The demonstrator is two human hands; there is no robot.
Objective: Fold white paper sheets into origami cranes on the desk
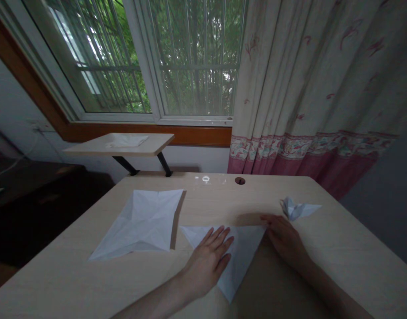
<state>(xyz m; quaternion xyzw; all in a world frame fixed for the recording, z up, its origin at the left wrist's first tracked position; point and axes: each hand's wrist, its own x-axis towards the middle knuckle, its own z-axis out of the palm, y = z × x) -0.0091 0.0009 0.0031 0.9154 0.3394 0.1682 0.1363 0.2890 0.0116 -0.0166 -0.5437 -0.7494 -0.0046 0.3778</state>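
Observation:
A white sheet of paper (pixel 241 248), folded into a triangle, lies on the table with its long edge away from me and one point towards me. My left hand (pixel 208 259) rests flat on it, fingers stretched out, covering part of its left half. At the triangle's right corner is my right hand (pixel 284 239), its fingers curled together and closed on the paper's tip. Just beyond that hand sits a small folded paper bird (pixel 298 209). To the left lies a larger creased sheet of white paper (pixel 150 221), opened out with raised edges, touched by neither hand.
The pale wooden table (pixel 57 270) has a round cable hole (pixel 240 180) near its far edge. A small raised shelf (pixel 150 148) on black legs holds more white paper (pixel 128 140). Behind are a barred window (pixel 196 66) and a floral curtain (pixel 306 88).

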